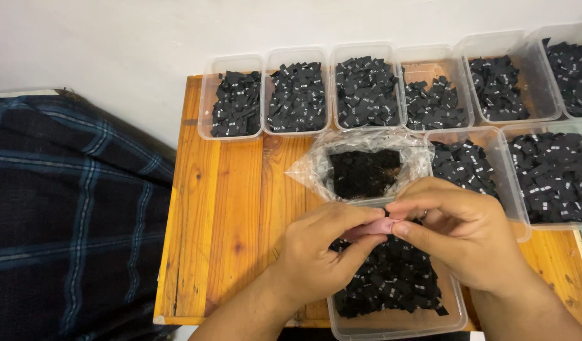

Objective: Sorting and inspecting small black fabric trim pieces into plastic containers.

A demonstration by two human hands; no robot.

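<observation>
Wooden surface (228, 208) pushed up against a white wall, with dark plaid fabric (70, 208) lying left of it. Right in the middle sits a crinkly clear plastic bag (316, 165) with a dark clump inside, so I'll go from there. Behind the bag there's a row of clear tubs (235, 63) full of small black labels, and more tubs to its right. Just in front of the bag, both hands meet over another tub of labels (398, 325). Left hand (316, 252) and right hand (461, 230) each have a pinching grip on a little pink rubber band (374, 227) held between the fingertips.
</observation>
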